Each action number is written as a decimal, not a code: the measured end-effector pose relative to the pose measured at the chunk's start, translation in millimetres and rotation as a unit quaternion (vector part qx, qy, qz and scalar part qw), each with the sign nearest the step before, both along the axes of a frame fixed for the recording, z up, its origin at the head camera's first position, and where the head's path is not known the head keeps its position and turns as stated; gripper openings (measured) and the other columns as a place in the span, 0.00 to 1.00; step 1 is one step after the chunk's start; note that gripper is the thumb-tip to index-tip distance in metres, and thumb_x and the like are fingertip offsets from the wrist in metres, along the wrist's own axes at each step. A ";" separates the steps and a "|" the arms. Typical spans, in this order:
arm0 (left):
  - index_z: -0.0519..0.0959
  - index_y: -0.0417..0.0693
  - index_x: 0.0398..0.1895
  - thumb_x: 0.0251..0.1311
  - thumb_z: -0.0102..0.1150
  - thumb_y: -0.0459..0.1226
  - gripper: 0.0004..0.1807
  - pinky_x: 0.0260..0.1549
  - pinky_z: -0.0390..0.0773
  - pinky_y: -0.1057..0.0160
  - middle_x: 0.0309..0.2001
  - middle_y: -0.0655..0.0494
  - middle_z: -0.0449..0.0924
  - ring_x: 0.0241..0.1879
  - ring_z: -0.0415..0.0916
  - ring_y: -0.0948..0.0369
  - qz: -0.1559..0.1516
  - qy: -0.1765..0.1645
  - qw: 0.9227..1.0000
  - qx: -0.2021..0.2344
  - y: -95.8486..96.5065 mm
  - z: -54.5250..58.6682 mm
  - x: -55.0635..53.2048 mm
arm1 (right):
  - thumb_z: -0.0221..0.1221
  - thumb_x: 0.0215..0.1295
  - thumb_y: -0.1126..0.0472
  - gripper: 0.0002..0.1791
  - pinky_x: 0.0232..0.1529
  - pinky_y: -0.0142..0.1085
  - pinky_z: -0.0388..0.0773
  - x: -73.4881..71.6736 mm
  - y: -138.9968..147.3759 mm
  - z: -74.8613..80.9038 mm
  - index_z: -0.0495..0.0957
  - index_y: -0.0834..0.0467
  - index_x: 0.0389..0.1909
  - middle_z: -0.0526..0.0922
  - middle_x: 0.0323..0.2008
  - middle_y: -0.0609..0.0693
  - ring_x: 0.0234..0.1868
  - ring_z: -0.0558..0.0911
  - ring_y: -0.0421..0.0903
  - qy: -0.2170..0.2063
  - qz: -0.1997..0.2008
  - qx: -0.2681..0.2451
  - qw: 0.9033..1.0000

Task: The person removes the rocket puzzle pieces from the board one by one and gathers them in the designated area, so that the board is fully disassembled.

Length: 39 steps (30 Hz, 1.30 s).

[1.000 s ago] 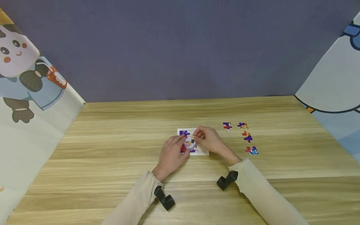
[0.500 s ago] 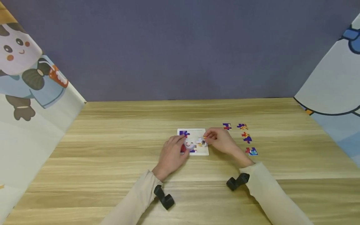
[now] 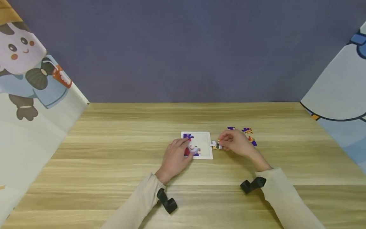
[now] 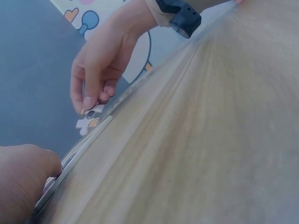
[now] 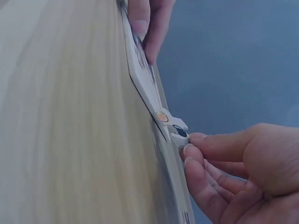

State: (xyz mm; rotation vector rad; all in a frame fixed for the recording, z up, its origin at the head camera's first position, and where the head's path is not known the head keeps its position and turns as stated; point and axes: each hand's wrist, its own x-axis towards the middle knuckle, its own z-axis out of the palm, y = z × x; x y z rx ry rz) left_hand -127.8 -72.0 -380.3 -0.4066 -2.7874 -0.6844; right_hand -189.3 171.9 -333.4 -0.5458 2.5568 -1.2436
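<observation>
A white puzzle tray (image 3: 205, 133) lies flat on the table, with purple, red and white jigsaw pieces (image 3: 196, 151) along its left and lower side. My left hand (image 3: 175, 157) rests on the tray's left part, fingers extended over the pieces and partly covering them. Just beyond the tray's right edge, my right hand (image 3: 235, 142) pinches a white jigsaw piece (image 3: 214, 145) between thumb and fingertips. In the left wrist view this piece (image 4: 85, 125) shows a dark round spot and an orange patch, and it is held tilted above the table.
Loose jigsaw pieces lie right of the tray: a purple one (image 3: 231, 128) partly behind the right hand, a purple-and-orange one (image 3: 247, 130), and a red-and-purple one (image 3: 253, 141). A dark blue-grey wall (image 3: 183, 57) bounds the wooden table (image 3: 128, 127) at the back.
My right hand has lifted the white piece from the middle of the tray and carried it right, past the tray's edge. The left hand has stayed in place.
</observation>
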 end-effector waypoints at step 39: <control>0.78 0.40 0.54 0.59 0.58 0.45 0.24 0.56 0.72 0.52 0.59 0.48 0.76 0.59 0.71 0.51 -0.003 0.004 1.000 0.007 0.2 -0.5 1.1 | 0.60 0.62 0.63 0.08 0.27 0.33 0.75 -16.7 52.4 4.2 0.79 0.66 0.37 0.82 0.30 0.57 0.26 0.78 0.44 0.016 -0.083 0.128 0.988</control>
